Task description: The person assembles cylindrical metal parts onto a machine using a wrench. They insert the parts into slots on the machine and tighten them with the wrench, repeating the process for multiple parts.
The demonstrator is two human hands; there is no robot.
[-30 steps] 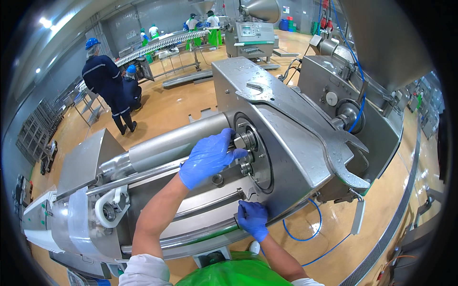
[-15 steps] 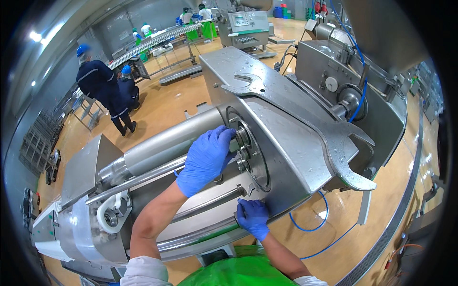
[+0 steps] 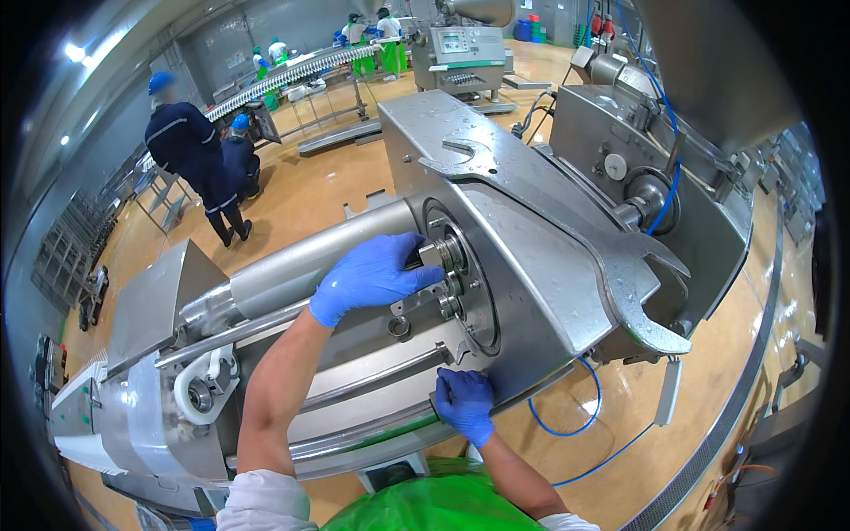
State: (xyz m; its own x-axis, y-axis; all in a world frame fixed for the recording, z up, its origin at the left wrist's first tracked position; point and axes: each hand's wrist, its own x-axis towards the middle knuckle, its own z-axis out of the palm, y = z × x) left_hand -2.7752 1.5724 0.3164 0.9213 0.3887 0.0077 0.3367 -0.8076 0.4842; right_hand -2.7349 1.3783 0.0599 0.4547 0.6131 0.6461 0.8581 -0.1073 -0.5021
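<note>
My left hand (image 3: 367, 276), in a blue glove, reaches to the round plate (image 3: 482, 323) on the steel machine housing (image 3: 522, 265). Its thumb and fingers are bent around a shiny metal nut (image 3: 431, 256) at the upper spindle. Just below sits a second metal fitting (image 3: 450, 307). My right hand (image 3: 464, 404), also gloved, is curled by the lower corner of the housing, at the end of a curved steel rail (image 3: 372, 434); whatever its fingers hold is hidden. A big open-ended wrench (image 3: 611, 252) lies across the wet top of the housing.
A steel cylinder (image 3: 328, 245) and a thin bar (image 3: 243, 329) run leftward from the housing. Blue hose (image 3: 567, 434) loops on the floor at right. Two people in dark blue (image 3: 190, 150) are at the far left, near a long conveyor (image 3: 288, 75). Another machine (image 3: 611, 133) stands behind.
My left hand has shifted slightly left and its grip has opened out, baring more of the nut. My right hand stays at the housing's corner. The view has shifted a little.
</note>
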